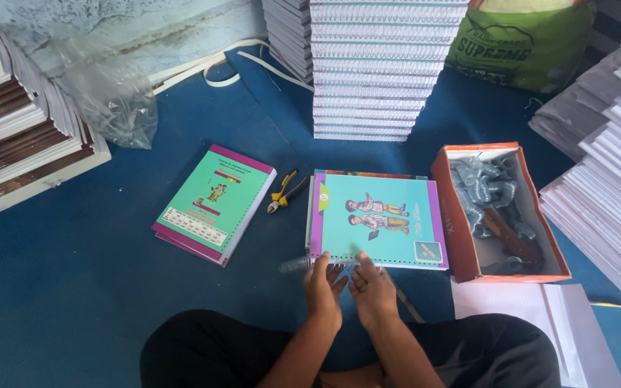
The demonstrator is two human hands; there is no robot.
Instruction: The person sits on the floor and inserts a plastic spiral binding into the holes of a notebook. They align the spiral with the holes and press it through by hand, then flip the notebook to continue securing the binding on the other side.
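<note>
Your left hand [323,291] and right hand [372,289] sit side by side at the near edge of a teal-covered book [376,219] lying flat on the blue floor [73,287] in front of your crossed legs. The fingertips [327,259] of the left hand touch that edge, where a spiral wire coil [295,264] sticks out to the left along the book's border. Your right hand's fingers rest on the same edge, loosely curled; neither hand is clamped around anything that you can make out.

Just left of the book lie yellow-handled pliers [284,192], and further left a second, green-covered book [214,204] with a purple border, turned at an angle. To the right, touching the book's side, stands an open orange cardboard box [461,244] holding more coils. A tall stack of spiral-bound books [382,68] rises behind, and white paper stacks [612,187] sit at the right.
</note>
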